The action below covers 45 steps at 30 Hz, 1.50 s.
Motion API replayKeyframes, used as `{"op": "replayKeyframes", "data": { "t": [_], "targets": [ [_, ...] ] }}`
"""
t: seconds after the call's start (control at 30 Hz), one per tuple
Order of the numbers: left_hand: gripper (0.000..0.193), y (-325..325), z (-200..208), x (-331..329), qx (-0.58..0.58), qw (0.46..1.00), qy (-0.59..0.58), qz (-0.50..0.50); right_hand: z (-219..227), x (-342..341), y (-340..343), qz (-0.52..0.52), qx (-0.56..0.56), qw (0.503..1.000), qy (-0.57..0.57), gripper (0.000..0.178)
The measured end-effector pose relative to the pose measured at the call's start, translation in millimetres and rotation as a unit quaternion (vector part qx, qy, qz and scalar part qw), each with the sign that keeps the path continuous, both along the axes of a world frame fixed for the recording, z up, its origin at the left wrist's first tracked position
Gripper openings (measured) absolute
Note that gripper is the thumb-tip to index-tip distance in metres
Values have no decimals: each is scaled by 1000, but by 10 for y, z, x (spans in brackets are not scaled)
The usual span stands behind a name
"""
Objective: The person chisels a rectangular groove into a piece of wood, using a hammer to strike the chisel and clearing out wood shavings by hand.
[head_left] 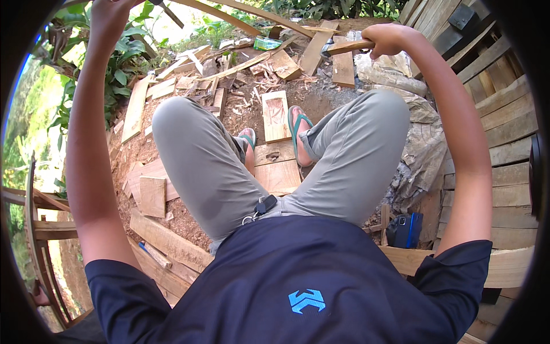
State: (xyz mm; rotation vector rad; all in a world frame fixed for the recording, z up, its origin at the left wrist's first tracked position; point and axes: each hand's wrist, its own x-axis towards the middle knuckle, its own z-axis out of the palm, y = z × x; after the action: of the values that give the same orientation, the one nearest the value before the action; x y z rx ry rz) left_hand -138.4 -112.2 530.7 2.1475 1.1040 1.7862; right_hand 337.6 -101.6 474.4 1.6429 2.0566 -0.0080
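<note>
The wooden-handled tool (350,47) is up near the top, to the right of the middle. It may be a hammer or a small axe; its metal head is too small to tell. The right hand (392,40) has its fingers curled shut around the end of the handle. From there the handle runs left and a little down, almost flat across the view, with the head at the left end. So the right hand is on it, and the left hand (116,3) is well apart, over at the top left. Most of the left hand is cut off by the top edge, so I cannot tell how open it is. A dark strip (172,15) sticks out just beside it, but I cannot tell if the left hand has hold of it.

Below the tool, a short board (277,116) lies on the ground between the feet, its long side running away from the body.

The dark blue shirt (258,281) has a bright blue badge (306,301) made of bent shapes. A pale sack (385,70) has dark print, too small to read. A green packet (267,43) lies among the wood scraps (238,64).
</note>
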Motion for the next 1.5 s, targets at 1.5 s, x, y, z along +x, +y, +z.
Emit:
{"op": "replayKeyframes", "data": {
  "t": [1.5],
  "targets": [
    [39, 2373, -4649, 1228, -449, 836, -58, -310, -3018, -131, 2633, 60, -130, 988, 53, 34]
  ]
}}
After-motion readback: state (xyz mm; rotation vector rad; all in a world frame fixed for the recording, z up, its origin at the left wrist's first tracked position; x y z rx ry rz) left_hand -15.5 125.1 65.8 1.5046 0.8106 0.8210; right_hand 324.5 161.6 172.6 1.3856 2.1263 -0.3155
